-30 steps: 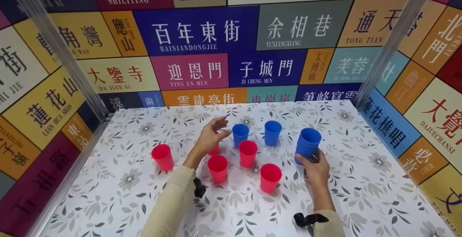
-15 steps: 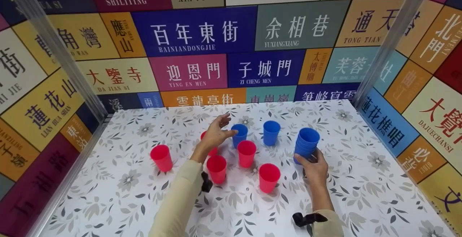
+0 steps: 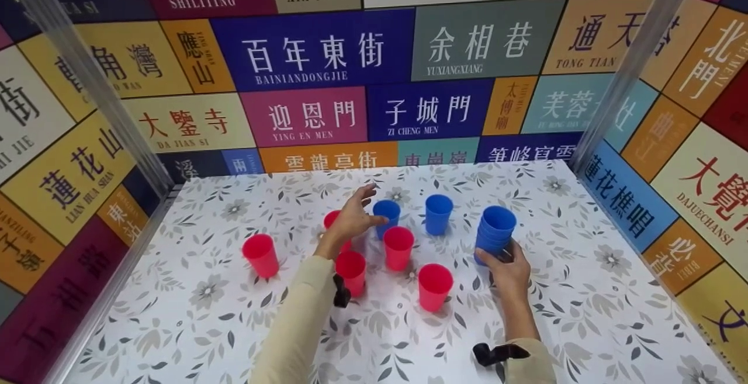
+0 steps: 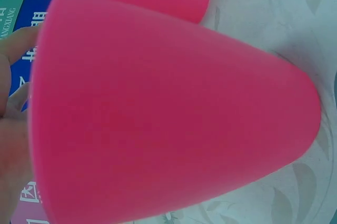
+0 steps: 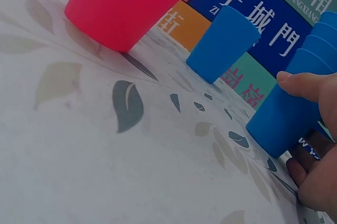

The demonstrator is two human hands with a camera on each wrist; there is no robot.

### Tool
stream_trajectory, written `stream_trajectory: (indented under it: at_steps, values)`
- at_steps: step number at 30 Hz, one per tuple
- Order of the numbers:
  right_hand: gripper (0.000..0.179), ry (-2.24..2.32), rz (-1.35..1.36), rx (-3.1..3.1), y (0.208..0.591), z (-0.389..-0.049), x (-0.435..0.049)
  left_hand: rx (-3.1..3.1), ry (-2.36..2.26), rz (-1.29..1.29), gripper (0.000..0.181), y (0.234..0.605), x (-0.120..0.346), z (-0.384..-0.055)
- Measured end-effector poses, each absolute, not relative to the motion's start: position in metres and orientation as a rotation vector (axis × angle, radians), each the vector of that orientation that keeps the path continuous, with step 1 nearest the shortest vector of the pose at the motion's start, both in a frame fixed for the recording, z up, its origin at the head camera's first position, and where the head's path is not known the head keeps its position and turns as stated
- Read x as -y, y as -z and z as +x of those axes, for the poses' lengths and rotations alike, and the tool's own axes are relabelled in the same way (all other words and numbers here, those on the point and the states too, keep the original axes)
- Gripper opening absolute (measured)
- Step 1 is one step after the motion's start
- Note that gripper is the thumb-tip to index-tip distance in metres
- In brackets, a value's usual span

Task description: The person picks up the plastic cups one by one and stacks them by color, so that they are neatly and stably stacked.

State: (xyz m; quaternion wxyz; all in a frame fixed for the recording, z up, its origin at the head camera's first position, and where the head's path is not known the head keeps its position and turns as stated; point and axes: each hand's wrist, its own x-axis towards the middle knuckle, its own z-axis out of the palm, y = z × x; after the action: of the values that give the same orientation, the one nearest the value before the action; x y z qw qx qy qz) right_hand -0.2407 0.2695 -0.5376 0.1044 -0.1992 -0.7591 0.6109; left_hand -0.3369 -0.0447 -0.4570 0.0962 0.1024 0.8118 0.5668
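Note:
My right hand [image 3: 510, 267] grips a stack of nested blue cups [image 3: 495, 232] low on its side, at the right of the group. The right wrist view shows the thumb pressed along the lowest cup of that blue stack [image 5: 287, 105]. My left hand [image 3: 355, 215] reaches over a partly hidden red cup [image 3: 333, 219], its fingers loosely extended. Its thumb overlaps the rim of a single blue cup [image 3: 388, 214]; whether it touches is unclear. In the left wrist view a red cup [image 4: 168, 113] fills the picture and covers most of the left hand [image 4: 16, 139].
Another blue cup [image 3: 438, 215] stands between the left hand and the stack. Upright red cups stand nearer: one in the middle [image 3: 398, 249], one at right [image 3: 435, 287], one behind the left wrist [image 3: 352, 273], one far left [image 3: 260, 255]. A flower-patterned cloth [image 3: 210, 290] covers the table.
My left hand has shifted a little to the right, bringing its thumb over the near blue cup's rim. The right hand and its stack stay put.

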Motion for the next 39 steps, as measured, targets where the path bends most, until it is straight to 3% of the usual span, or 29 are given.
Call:
stream_trajectory:
  at_steps: [10, 25, 39]
  values:
    - [0.091, -1.784, -0.605, 2.258, 0.537, -0.241, -0.269, -2.369, -1.626, 0.323, 0.086, 0.464, 0.044, -0.338]
    - [0.090, -1.823, -0.601, 2.227, 0.537, -0.241, -0.269, -2.352, -1.517, 0.111, 0.085, 0.465, 0.042, -0.337]
    - [0.088, -1.822, -0.600, 2.219, 0.539, -0.241, -0.268, -2.414, -1.457, 0.156, 0.077, 0.471, 0.039, -0.343]
